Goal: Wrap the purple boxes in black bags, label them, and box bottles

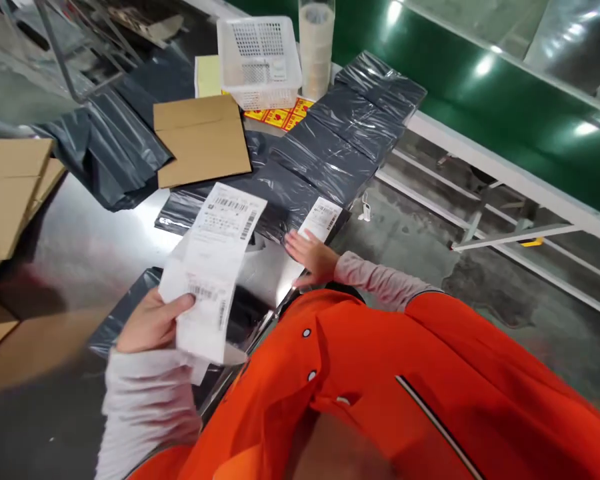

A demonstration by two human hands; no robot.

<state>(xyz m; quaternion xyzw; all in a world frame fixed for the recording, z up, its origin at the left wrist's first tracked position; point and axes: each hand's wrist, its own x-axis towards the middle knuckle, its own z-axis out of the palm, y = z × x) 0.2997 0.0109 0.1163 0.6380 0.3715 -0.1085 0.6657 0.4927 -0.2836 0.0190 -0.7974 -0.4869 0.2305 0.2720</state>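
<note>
- Your left hand [155, 320] is clamped on the labels [213, 257], thumb on top, above the bench [85, 227], probably keeping the print facing you.
- Your right hand [314, 259] grips nothing, fingers extended against a single label [324, 219] on the bags [330, 143], perhaps steadying it near the right edge.
- The basket [270, 99] stands towards the far edge, seemingly out of your way.

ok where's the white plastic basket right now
In the head view, the white plastic basket is near the top, slightly left of centre, just left of the stack of pale rolls and beyond the flat brown cardboard.
</note>
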